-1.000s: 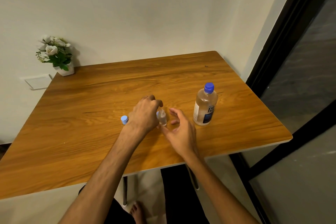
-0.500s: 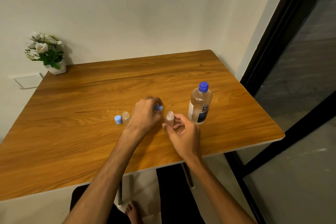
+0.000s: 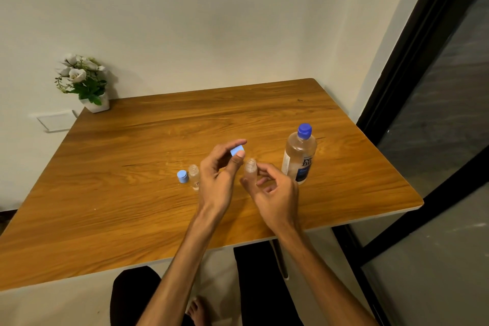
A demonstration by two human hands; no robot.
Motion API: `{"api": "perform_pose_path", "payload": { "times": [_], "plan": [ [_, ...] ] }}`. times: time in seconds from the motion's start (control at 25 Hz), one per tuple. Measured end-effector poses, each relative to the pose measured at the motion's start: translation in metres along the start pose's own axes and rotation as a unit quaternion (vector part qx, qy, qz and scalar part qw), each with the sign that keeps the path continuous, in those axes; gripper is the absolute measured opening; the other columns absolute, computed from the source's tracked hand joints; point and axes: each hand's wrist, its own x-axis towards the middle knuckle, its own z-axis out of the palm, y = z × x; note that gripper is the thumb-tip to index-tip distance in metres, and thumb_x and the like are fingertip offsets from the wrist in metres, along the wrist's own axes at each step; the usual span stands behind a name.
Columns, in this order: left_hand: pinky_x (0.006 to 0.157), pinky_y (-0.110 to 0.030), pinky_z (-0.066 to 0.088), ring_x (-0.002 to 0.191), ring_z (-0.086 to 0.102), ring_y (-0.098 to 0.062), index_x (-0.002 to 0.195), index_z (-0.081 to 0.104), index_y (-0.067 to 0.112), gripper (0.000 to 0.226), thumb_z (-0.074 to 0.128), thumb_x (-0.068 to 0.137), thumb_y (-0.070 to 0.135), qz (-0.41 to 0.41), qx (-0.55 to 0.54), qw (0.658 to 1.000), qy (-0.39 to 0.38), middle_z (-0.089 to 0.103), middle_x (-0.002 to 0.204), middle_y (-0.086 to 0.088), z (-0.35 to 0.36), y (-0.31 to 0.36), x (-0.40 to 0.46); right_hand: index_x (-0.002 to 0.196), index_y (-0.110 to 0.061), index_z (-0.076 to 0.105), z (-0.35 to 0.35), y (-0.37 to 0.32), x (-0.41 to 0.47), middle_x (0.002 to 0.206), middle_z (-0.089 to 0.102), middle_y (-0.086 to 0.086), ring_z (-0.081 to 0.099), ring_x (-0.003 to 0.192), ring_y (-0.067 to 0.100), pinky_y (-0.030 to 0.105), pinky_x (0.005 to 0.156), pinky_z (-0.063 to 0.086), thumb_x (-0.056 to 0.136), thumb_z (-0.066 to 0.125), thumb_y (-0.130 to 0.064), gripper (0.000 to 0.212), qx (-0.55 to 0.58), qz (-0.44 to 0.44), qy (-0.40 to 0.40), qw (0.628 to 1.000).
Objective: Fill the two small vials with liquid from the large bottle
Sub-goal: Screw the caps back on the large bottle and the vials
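Note:
My left hand (image 3: 219,174) pinches a small light-blue cap (image 3: 237,151) between thumb and fingers, lifted above the table. My right hand (image 3: 272,190) holds an uncapped clear small vial (image 3: 250,169) upright, just right of that cap. A second small vial (image 3: 194,176), also uncapped, stands on the wooden table (image 3: 132,193) left of my left hand, partly hidden by it. Its light-blue cap (image 3: 182,176) lies beside it. The large clear bottle (image 3: 299,156), with a dark-blue cap and blue label, stands upright to the right of my right hand.
A small white pot of white flowers (image 3: 84,85) stands at the table's far left corner by the wall. A dark-framed glass door (image 3: 436,114) runs along the right side. My legs and a bare foot (image 3: 195,309) show below the near edge.
My left hand has twisted the light-blue cap off the vial and lifted it away. My right hand has closed on the vial and raised it slightly. The second vial came into view.

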Motion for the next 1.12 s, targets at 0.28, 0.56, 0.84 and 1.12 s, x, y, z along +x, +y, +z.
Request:
{"api": "perform_pose_path", "payload": {
  "times": [0.28,0.56,0.84,1.12],
  "plan": [
    [0.061,-0.037,0.047,0.064,0.056,-0.020,0.103,0.067,0.022,0.016,0.075,0.091,0.028,0.004,0.136,0.990,-0.045,0.061,0.071,-0.002,-0.007,0.008,0.001,0.122,-0.029,0.077,0.004,0.001,0.001,0.094,0.077,-0.015,0.067,0.073,0.010,0.034,0.056,0.059,0.077,0.077,-0.048,0.049,-0.015,-0.049,0.000,0.999],
    [0.059,-0.028,0.042,0.064,0.050,-0.007,0.081,0.064,0.018,0.021,0.083,0.081,0.029,0.111,0.319,0.940,-0.043,0.058,0.071,0.006,-0.008,0.009,0.005,0.118,-0.020,0.081,0.009,0.008,-0.005,0.076,0.072,-0.010,0.063,0.063,0.008,0.031,0.050,0.054,0.080,0.080,-0.045,0.045,-0.017,-0.051,0.015,0.998],
    [0.094,-0.046,0.046,0.109,0.064,-0.010,0.089,0.076,0.019,0.032,0.054,0.068,0.009,0.167,0.345,0.910,-0.158,0.074,0.107,0.011,-0.012,0.014,-0.001,0.114,-0.033,0.079,0.011,0.010,-0.006,0.087,0.080,-0.014,0.070,0.068,0.010,0.039,0.057,0.061,0.075,0.080,-0.048,0.042,0.038,0.013,-0.008,0.999],
    [0.084,-0.039,0.047,0.099,0.063,-0.017,0.085,0.074,0.022,0.015,0.064,0.074,0.018,0.139,0.403,0.888,-0.173,0.069,0.099,0.008,-0.007,0.013,0.006,0.098,-0.030,0.082,0.006,0.015,-0.008,0.072,0.075,-0.010,0.064,0.060,0.013,0.041,0.052,0.056,0.076,0.072,-0.056,0.035,0.015,0.010,-0.005,1.000]
  ]
}}
